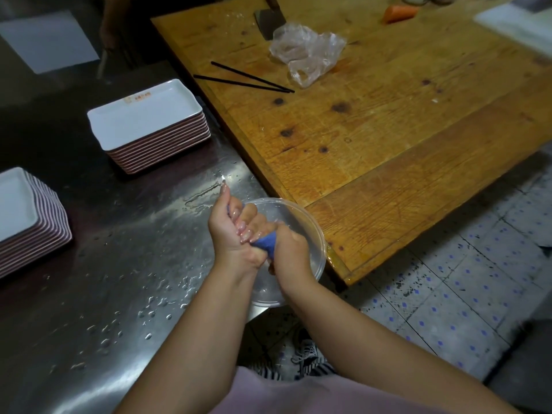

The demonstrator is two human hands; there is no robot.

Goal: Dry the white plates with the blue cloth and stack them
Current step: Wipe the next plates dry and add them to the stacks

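Blue cloth (264,244): twisted between left hand (236,231) and right hand (288,248), both fists clenched round it over a clear plastic bowl (310,225) at the steel counter's (125,258) edge. Rectangular white plate stacks: one (146,121) forward-left, another (18,204) far left; left hand nearer both.

You'll find only one mark here — a small orange-red logo with a short line of characters printed near the far rim of the top plate (143,115) of the stack up and to the left of your fingers (243,225) — too small and blurred to read.
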